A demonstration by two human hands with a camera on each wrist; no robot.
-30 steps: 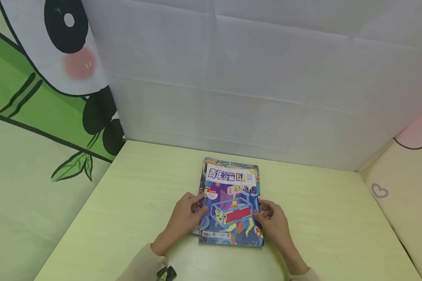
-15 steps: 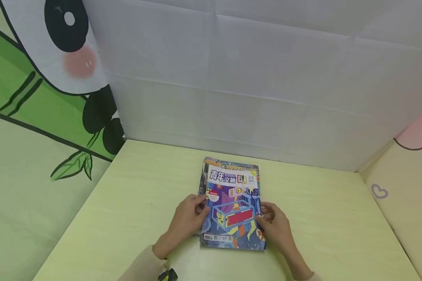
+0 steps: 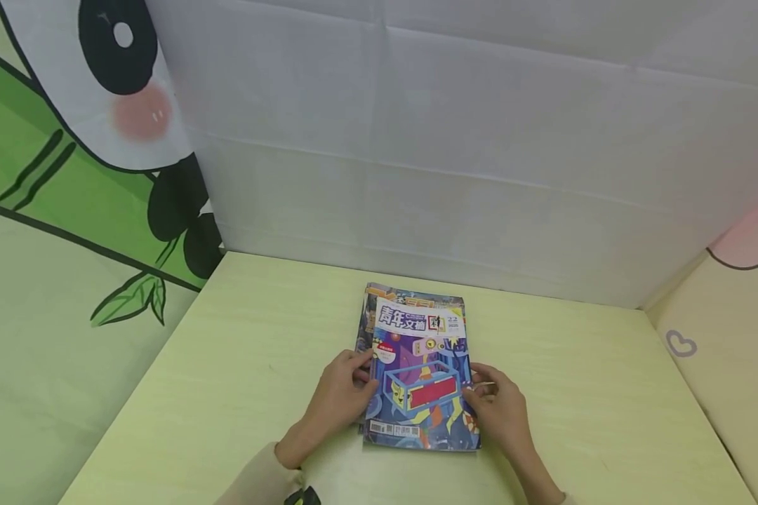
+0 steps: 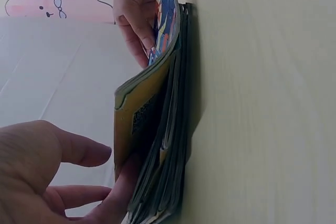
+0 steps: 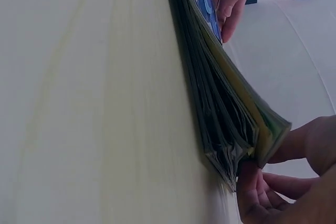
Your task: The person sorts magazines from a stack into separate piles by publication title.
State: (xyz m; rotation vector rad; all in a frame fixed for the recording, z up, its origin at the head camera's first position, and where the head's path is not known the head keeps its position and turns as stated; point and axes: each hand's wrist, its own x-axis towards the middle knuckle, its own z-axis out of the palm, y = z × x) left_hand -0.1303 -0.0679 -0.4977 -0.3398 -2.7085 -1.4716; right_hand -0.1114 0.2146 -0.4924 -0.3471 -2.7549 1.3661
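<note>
A magazine (image 3: pixel 420 382) with a blue and purple cover lies on top of a stack of magazines (image 3: pixel 369 303), shifted toward me and slightly right. My left hand (image 3: pixel 341 389) grips its left edge, the thumb on the cover side. In the left wrist view one finger (image 4: pixel 126 182) reaches under the top magazine, whose edge is bent up from the pile. My right hand (image 3: pixel 500 408) pinches the right edge, with the thumb over the cover. Fingertips (image 5: pixel 252 182) of that hand sit below the lifted edge in the right wrist view.
The pile rests on a pale yellow table (image 3: pixel 278 308). A white cloth wall (image 3: pixel 455 154) rises behind the table's far edge. Printed cartoon panels stand at the left (image 3: pixel 69 231) and right (image 3: pixel 714 351).
Both hands have drawn the top magazine toward me and a little to the right. More of the cover beneath it shows at the far end.
</note>
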